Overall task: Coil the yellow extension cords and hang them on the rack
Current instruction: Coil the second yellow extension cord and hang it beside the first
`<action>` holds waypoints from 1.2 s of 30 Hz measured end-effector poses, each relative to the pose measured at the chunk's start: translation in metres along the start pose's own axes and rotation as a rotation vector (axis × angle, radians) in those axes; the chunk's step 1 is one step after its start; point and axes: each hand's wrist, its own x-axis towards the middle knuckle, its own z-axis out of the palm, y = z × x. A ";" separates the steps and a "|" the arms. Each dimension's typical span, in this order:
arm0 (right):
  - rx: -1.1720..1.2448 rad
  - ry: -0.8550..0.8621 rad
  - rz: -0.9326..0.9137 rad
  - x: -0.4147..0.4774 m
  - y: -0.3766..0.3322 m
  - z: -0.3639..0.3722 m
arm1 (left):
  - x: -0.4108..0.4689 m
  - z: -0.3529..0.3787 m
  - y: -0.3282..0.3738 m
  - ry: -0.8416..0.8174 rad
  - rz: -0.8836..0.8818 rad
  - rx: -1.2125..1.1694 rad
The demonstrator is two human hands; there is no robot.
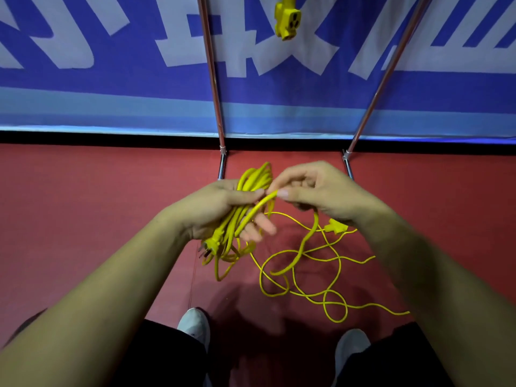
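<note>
My left hand [220,210] grips a bundle of coiled yellow cord [252,180], with several loops sticking out above and below the fist and a plug [210,245] hanging at the bottom. My right hand [315,188] pinches the free strand [269,197] of the same cord just right of the bundle. That strand drops to a loose tangle of thin yellow cord [315,272] on the red floor. A small yellow plug [335,227] lies below my right wrist. The metal rack [215,79] stands ahead, and a yellow socket end [287,19] hangs from it at the top.
A blue and white banner [111,65] covers the wall behind the rack. The rack's two chrome legs [377,99] meet the red carpet [83,205] near the wall. My white shoes [195,325] stand at the bottom, close to the loose cord.
</note>
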 end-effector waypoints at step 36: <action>-0.683 -0.015 0.107 -0.007 -0.004 -0.031 | -0.001 -0.014 0.017 -0.012 0.033 -0.184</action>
